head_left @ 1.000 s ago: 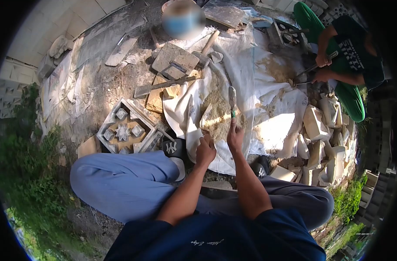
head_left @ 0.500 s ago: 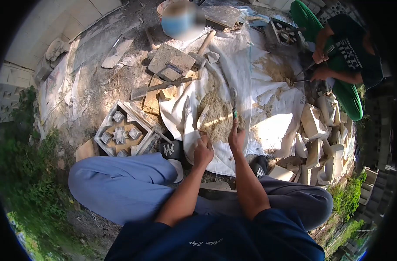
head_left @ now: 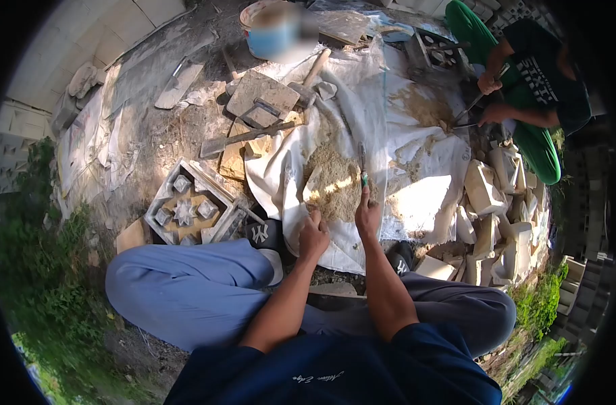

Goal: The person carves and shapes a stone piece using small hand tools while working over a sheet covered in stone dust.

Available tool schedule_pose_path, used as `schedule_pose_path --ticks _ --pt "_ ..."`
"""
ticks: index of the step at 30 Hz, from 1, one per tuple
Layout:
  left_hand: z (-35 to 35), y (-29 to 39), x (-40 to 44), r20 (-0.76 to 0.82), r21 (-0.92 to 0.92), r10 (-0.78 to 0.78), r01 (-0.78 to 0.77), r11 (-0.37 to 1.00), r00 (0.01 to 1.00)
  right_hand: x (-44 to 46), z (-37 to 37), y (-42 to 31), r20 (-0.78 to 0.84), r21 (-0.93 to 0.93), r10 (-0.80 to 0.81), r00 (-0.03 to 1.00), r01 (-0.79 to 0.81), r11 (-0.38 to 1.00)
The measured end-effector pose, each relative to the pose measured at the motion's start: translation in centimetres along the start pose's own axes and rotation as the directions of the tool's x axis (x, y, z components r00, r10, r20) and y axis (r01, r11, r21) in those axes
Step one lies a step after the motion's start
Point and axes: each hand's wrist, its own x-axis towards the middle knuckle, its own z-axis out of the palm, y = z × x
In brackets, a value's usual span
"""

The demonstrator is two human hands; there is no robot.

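My right hand (head_left: 367, 216) is closed around the green handle of a trowel (head_left: 363, 159), its narrow blade pointing away from me. Beneath it, a mound of sandy mix (head_left: 338, 177) lies on a white sheet (head_left: 273, 181). My left hand (head_left: 314, 236) is closed at the near left side of the mound; what its fingers grip, if anything, cannot be made out. To the left, a grey mould-like frame (head_left: 161, 233) with a star and small raised blocks rests on the ground.
Broken pale blocks (head_left: 487, 192) are piled at right. A float (head_left: 261, 101), a hammer (head_left: 315, 71) and a long flat tool (head_left: 237, 138) lie ahead. A blue bucket (head_left: 266, 42) stands beyond. At upper right, a co-worker (head_left: 537, 77) holds a tool over another sandy patch (head_left: 423, 104).
My left hand has shifted slightly left, and a pale strip seen in front of it is less distinct. My right hand keeps the trowel in nearly the same place. The co-worker's upper hand has moved left.
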Motion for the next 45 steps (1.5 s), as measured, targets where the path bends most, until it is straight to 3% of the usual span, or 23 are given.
schedule_pose_path --ticks 1,5,6,8,10,12,17,19,21,24,26,29,31,34,35,37,39,41,42,45 --pt "0.1 -0.1 -0.1 -0.003 0.012 0.007 -0.007 1.0 1.0 -0.6 -0.9 -1.6 0.015 0.106 -0.004 1.0 0.002 0.994" --pt "0.2 0.0 0.0 -0.012 -0.009 0.018 -0.018 1.0 1.0 -1.2 0.6 -0.8 -0.046 0.106 -0.091 0.995 0.095 0.99" --pt "0.1 0.0 0.0 0.004 -0.01 0.004 -0.004 1.0 1.0 -0.5 1.6 1.3 0.037 0.022 -0.103 0.994 0.103 0.994" --pt "-0.1 0.1 0.1 0.02 -0.007 -0.004 0.004 1.0 1.0 0.3 4.0 5.3 0.021 -0.055 -0.063 0.998 0.064 0.996" --pt "-0.4 0.3 0.0 0.018 0.019 -0.036 0.036 0.999 0.999 -0.1 4.1 4.6 0.009 -0.131 -0.019 1.0 0.02 0.991" --pt "-0.7 0.4 -0.3 0.01 0.008 -0.042 0.041 0.999 0.999 -0.3 3.2 3.4 0.08 -0.038 0.032 0.996 -0.029 0.999" --pt "0.3 -0.2 0.6 -0.026 -0.003 0.009 -0.009 1.0 1.0 0.9 2.2 -0.9 0.065 0.028 -0.011 0.998 0.009 1.0" --pt "0.1 0.2 0.7 0.024 -0.021 -0.042 0.043 0.999 0.999 1.0 2.0 -3.0 0.001 0.216 -0.145 0.989 0.141 0.966" --pt "0.0 0.4 0.8 0.03 -0.02 -0.056 0.057 0.998 0.998 1.4 2.2 -4.1 -0.011 0.238 -0.185 0.983 0.183 0.954" --pt "0.2 0.1 0.8 0.027 -0.022 -0.063 0.064 0.998 0.998 1.9 4.3 -2.4 -0.033 0.117 -0.211 0.977 0.214 0.97" --pt "0.3 0.2 0.8 0.023 -0.023 -0.043 0.043 0.999 0.999 2.3 5.8 -0.2 -0.004 -0.235 -0.024 1.0 0.022 0.972" --pt "0.0 0.0 0.9 0.003 0.02 -0.01 0.01 1.0 1.0 2.3 5.1 -1.5 0.084 -0.129 0.113 0.99 -0.102 0.986" --pt "0.0 0.0 1.0 0.008 0.018 -0.009 0.009 1.0 1.0 2.6 4.8 -1.8 0.05 -0.109 0.049 0.998 -0.043 0.993" --pt "0.1 0.0 0.9 0.003 -0.011 -0.012 0.012 1.0 1.0 2.9 3.6 -3.4 -0.042 0.128 -0.141 0.989 0.145 0.981" --pt "0.0 0.0 0.8 0.003 -0.015 -0.019 0.019 1.0 1.0 2.8 3.4 -3.9 -0.037 0.121 -0.142 0.989 0.146 0.982" --pt "0.1 0.2 0.9 0.02 -0.046 -0.028 0.029 0.999 0.999 2.9 2.9 -5.1 -0.102 0.284 -0.149 0.984 0.173 0.943" --pt "0.2 0.2 0.9 0.012 -0.052 -0.033 0.033 0.998 0.999 4.0 3.7 -2.7 -0.091 0.225 -0.163 0.982 0.18 0.958" --pt "0.2 0.1 0.9 0.005 -0.052 -0.03 0.03 0.998 1.0 3.5 3.8 -1.0 0.056 -0.045 0.025 0.998 -0.022 0.999" --pt "0.2 0.2 1.0 0.015 -0.041 -0.042 0.042 0.998 0.999 3.4 5.0 0.6 -0.055 -0.116 0.018 0.998 -0.025 0.993" --pt "-0.1 0.3 1.3 0.033 -0.024 -0.052 0.053 0.998 0.998 4.0 4.9 1.1 0.049 -0.076 0.122 0.991 -0.118 0.99"
